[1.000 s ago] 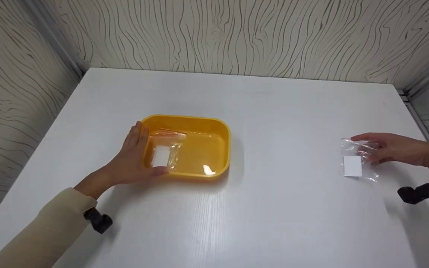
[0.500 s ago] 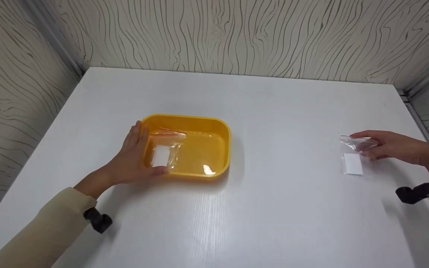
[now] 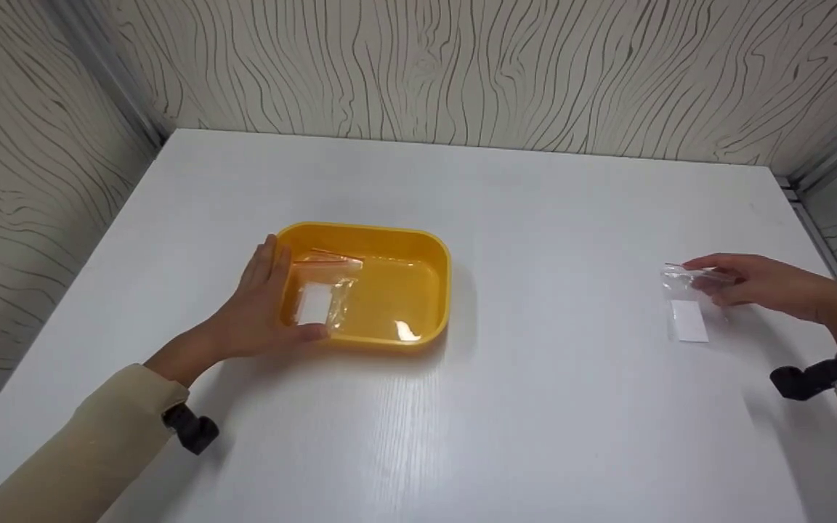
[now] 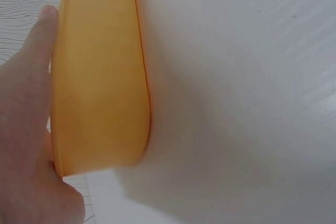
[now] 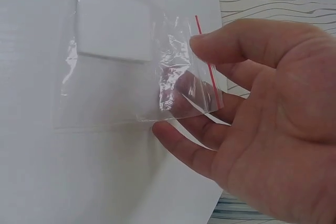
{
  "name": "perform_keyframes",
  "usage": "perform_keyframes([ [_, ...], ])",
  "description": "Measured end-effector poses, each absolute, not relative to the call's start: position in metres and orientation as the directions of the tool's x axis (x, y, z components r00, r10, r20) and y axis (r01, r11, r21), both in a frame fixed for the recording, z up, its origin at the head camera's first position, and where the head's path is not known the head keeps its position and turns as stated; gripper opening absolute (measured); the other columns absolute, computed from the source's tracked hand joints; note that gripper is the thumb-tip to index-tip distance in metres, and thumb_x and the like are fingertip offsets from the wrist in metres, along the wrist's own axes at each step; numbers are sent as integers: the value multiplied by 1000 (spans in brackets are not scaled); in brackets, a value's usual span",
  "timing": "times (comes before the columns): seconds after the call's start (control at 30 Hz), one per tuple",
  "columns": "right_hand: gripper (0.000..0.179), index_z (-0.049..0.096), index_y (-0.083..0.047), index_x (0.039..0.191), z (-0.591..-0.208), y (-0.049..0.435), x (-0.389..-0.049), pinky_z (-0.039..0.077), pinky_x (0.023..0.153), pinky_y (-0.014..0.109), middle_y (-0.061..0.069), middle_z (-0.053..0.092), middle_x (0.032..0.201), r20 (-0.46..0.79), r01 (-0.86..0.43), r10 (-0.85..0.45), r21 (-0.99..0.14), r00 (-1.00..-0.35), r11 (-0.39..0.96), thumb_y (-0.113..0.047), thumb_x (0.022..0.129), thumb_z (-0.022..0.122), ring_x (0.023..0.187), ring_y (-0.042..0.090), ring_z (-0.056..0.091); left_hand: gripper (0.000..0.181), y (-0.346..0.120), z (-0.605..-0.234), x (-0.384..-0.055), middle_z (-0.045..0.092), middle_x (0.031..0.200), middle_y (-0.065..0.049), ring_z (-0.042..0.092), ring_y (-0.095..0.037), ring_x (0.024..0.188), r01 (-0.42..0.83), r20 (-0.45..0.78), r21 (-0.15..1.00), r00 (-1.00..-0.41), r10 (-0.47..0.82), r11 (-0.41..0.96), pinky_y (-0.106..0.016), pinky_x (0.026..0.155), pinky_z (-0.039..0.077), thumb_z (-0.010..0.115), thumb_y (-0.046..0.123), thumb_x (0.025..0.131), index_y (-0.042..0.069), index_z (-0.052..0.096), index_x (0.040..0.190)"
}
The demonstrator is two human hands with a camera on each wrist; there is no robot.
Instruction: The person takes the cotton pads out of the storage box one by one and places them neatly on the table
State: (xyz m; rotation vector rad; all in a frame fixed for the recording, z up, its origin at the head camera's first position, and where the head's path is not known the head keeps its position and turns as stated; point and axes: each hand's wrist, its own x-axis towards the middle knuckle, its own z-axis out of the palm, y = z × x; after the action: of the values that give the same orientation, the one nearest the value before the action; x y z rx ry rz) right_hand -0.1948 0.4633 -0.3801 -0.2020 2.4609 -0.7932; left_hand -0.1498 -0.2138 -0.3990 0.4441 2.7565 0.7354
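Note:
A yellow plastic tray [image 3: 400, 287] lies left of the middle of the white table. My left hand [image 3: 244, 312] rests on its near left corner, fingers extended along the left rim and thumb along the near rim; the left wrist view shows the tray's outer wall [image 4: 100, 77]. Inside the tray, at its left end, lies a clear zip bag [image 3: 314, 303] with a white square in it. Far to the right, my right hand [image 3: 774, 287] pinches a second clear zip bag [image 5: 115, 87] near its red zip line, between thumb and fingers. A white square piece [image 5: 113, 22] shows inside that bag.
The white table [image 3: 556, 407] runs back to a patterned wall [image 3: 462, 73] with dark wavy lines. Similar panels stand at both sides. A black device [image 3: 818, 378] sits on the right wrist and another [image 3: 189, 430] on the left.
My right hand has shifted slightly back and left with the bag, whose white square now tilts a little. My left hand and the tray have stayed put.

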Motion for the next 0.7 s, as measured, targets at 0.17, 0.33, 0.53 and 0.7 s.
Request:
perform_keyframes([
  [0.17, 59, 40, -2, 152, -379, 463, -194, 45, 84, 17, 28, 38, 154, -445, 3, -295, -556, -845, 831, -10, 98, 62, 114, -4, 41, 132, -214, -399, -150, -22, 165, -24, -12, -47, 152, 228, -163, 514, -920, 355, 827, -69, 117, 15, 74, 65, 82, 0, -11, 160],
  [0.33, 60, 38, 2, 152, -380, 462, -194, 44, 84, 14, 32, 39, 153, -437, -1, -298, -562, -849, 827, -8, 98, 62, 110, -18, 39, 133, -214, -399, -149, -21, 165, -25, -12, -47, 152, 226, -162, 516, -921, 353, 826, -69, 116, 16, 74, 65, 82, -1, -12, 160],
  [0.53, 59, 39, 3, 151, -379, 462, -194, 43, 84, 13, 33, 39, 153, -426, -12, -302, -562, -853, 827, -7, 97, 60, 110, -20, 37, 133, -214, -397, -149, -22, 165, -25, -13, -47, 152, 219, -171, 522, -920, 353, 824, -69, 117, 14, 74, 64, 82, -1, -12, 159],
  [0.7, 60, 40, 0, 152, -377, 461, -196, 43, 84, 15, 30, 42, 152, -416, -14, -302, -569, -858, 822, -6, 96, 59, 113, -12, 40, 132, -214, -397, -150, -24, 164, -24, -15, -46, 152, 223, -176, 525, -916, 361, 821, -70, 117, 12, 74, 63, 83, -2, -12, 159],
])
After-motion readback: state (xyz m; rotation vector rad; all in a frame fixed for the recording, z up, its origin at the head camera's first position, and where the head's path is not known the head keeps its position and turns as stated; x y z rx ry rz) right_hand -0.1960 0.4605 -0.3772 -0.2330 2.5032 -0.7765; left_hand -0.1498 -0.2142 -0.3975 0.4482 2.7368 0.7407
